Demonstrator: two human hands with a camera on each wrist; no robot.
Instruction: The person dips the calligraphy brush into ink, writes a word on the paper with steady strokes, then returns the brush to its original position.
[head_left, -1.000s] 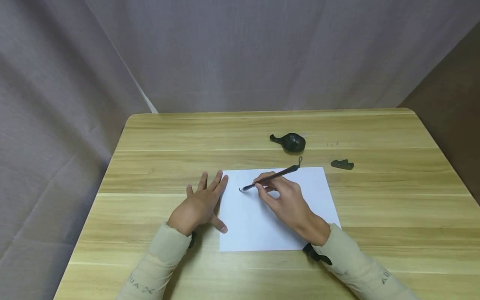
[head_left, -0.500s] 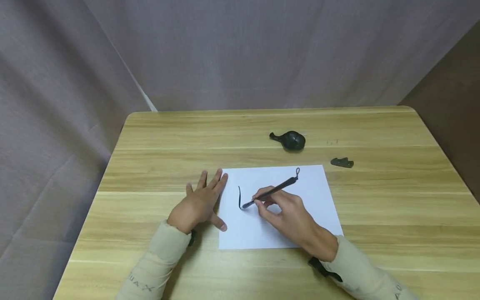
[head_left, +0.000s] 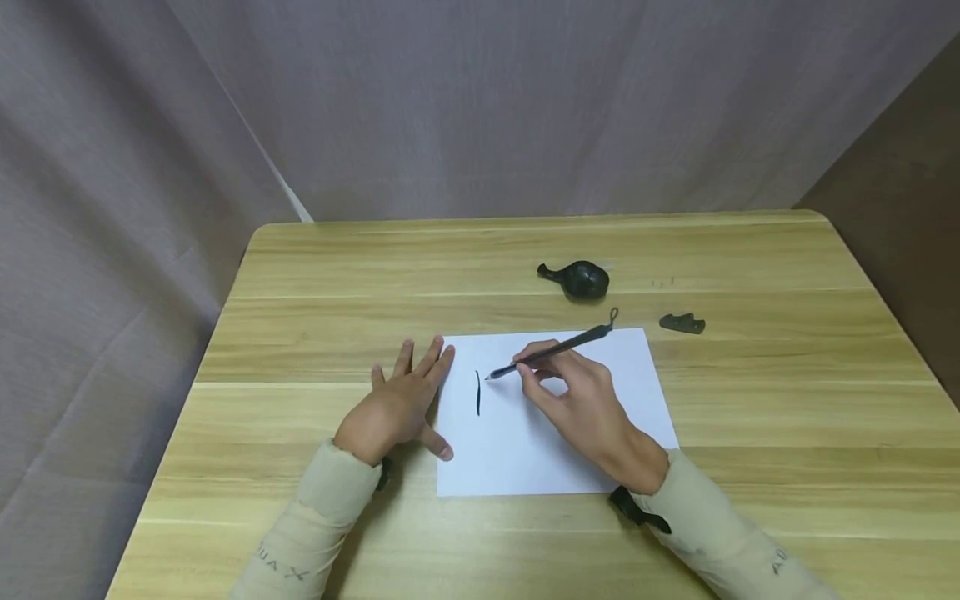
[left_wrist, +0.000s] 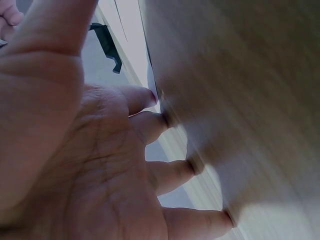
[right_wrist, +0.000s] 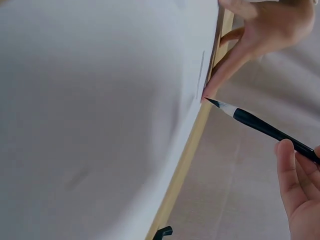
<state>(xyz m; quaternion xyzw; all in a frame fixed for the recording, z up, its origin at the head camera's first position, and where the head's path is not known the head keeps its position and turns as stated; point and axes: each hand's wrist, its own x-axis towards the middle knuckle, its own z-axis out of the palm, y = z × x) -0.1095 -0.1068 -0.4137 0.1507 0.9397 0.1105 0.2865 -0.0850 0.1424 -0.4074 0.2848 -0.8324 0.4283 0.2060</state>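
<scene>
Paper (head_left: 570,433), white and rectangular, lies on a wooden table (head_left: 300,275) in the head view, with one short black vertical stroke (head_left: 477,393) near its left edge. The right hand (head_left: 581,400) pinches a dark brush (head_left: 551,350) with curled fingers, the tip pointing left, just right of the stroke's top. The left hand (head_left: 397,408) rests flat with straight fingers on the table, its fingertips and thumb at the sheet's left edge.

Only the head view shows a round black dish (head_left: 581,280) and a small dark piece (head_left: 682,323) beyond the paper. The right wrist view alone shows the brush's bristles, pale with a black tip, lifted just off the sheet. The left wrist view shows the spread fingers pressing wood; it is blurred.
</scene>
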